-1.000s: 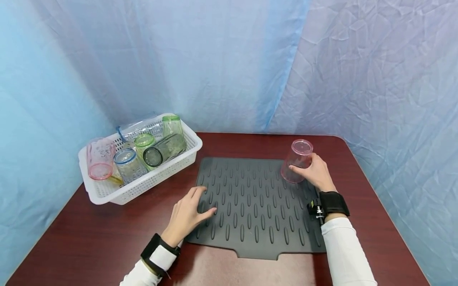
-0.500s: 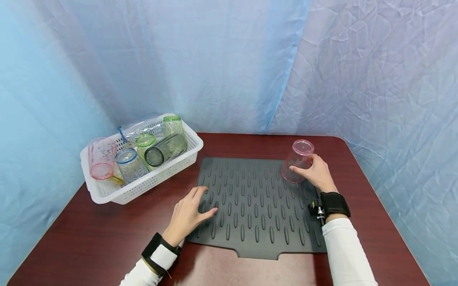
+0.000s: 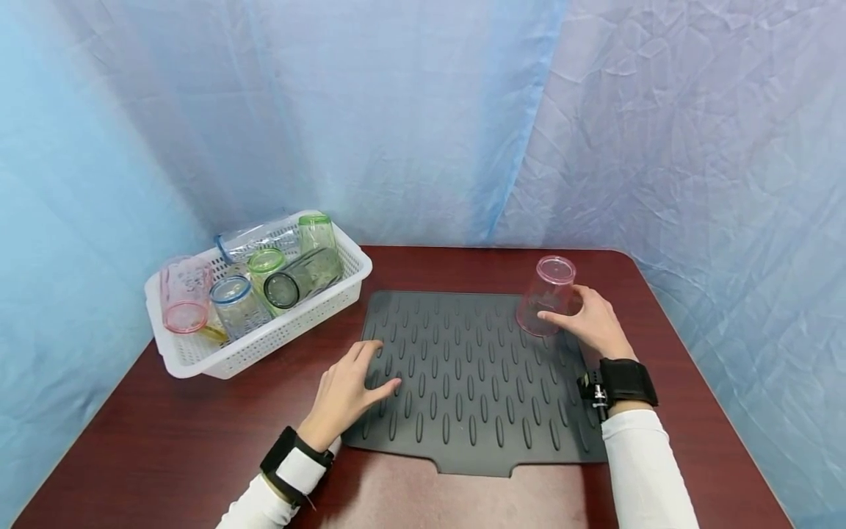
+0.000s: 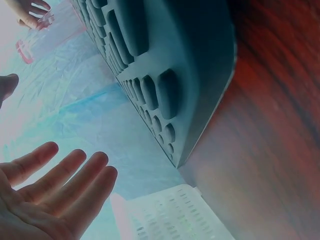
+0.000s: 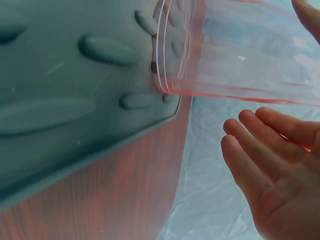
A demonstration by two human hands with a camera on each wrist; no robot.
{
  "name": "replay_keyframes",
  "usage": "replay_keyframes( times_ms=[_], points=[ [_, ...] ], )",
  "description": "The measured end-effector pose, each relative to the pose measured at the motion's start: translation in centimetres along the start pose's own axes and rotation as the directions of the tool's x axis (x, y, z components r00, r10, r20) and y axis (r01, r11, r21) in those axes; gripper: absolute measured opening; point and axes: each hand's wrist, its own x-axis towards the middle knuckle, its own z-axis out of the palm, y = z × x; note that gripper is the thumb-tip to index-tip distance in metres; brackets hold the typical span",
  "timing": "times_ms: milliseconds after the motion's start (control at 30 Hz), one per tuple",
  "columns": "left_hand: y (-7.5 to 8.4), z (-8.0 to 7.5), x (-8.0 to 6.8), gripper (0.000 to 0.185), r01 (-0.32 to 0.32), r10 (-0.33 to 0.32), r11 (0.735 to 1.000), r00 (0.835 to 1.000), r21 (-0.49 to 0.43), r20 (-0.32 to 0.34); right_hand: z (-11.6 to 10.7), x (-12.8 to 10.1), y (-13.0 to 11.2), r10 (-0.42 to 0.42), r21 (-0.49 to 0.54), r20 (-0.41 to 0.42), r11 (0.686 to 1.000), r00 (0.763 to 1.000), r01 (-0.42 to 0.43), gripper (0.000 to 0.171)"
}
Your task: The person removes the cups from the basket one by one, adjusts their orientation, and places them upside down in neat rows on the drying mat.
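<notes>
A clear pink cup [image 3: 548, 290] stands upside down on the far right corner of a dark grey ribbed mat [image 3: 472, 382]. My right hand [image 3: 573, 312] is beside it, thumb at its side. In the right wrist view the fingers [image 5: 260, 150] are straight, with a gap between them and the pink cup [image 5: 250, 55], whose rim sits on the mat [image 5: 75, 75]. My left hand [image 3: 370, 371] rests flat on the mat's near left part, fingers spread and holding nothing. The left wrist view shows those fingers [image 4: 65, 180] straight above the mat's edge [image 4: 200, 100].
A white perforated basket [image 3: 198, 356] at the left of the dark red table [image 3: 165, 448] holds several cups with pink, blue, green and dark rims. Blue cloth hangs behind and at both sides. The table's right edge lies close to my right arm.
My right hand has loosened from the pink cup and drawn back a little toward me. The cup stays upside down on the mat. The left hand has barely moved.
</notes>
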Motion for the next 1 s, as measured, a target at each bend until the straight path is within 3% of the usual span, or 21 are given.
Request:
replay_keyframes(
  times_ms=[367, 533, 633, 700, 800, 867, 1000],
  points=[
    [-0.1, -0.6, 0.2, 0.060, -0.009, 0.009, 1.000, 1.000, 0.001, -0.008, 0.3, -3.1, 0.0, -0.019, -0.059, -0.048, 0.998, 0.999, 0.016, 0.087],
    [-0.8, -1.5, 1.0, 0.053, -0.027, 0.028, 1.000, 0.995, 0.011, -0.096, 0.9, -4.5, 0.1, -0.035, -0.082, -0.079, 0.996, 0.996, 0.029, 0.081],
    [-1.8, -2.6, 1.9, 0.048, -0.034, 0.036, 0.999, 0.976, 0.009, -0.214, 1.4, -5.3, 0.0, -0.044, -0.091, -0.100, 0.995, 0.994, 0.035, 0.076],
    [-2.7, -3.5, 2.8, 0.045, -0.045, 0.045, 0.999, 0.955, 0.008, -0.294, 1.8, -5.9, -0.1, -0.053, -0.093, -0.102, 0.995, 0.993, 0.044, 0.073],
    [-4.2, -4.9, 4.0, 0.045, -0.058, 0.064, 0.998, 0.932, 0.028, -0.358, 2.4, -6.5, -0.5, -0.063, -0.093, -0.095, 0.994, 0.994, 0.054, 0.069],
    [-5.2, -5.7, 4.7, 0.046, -0.048, 0.067, 0.997, 0.929, 0.060, -0.365, 2.7, -6.8, -0.8, -0.066, -0.091, -0.086, 0.994, 0.994, 0.058, 0.067],
    [-7.0, -6.9, 5.6, 0.055, 0.025, 0.023, 0.989, 0.947, 0.146, -0.320, 3.3, -7.1, -1.6, -0.072, -0.091, -0.068, 0.994, 0.995, 0.066, 0.065]
  ],
)
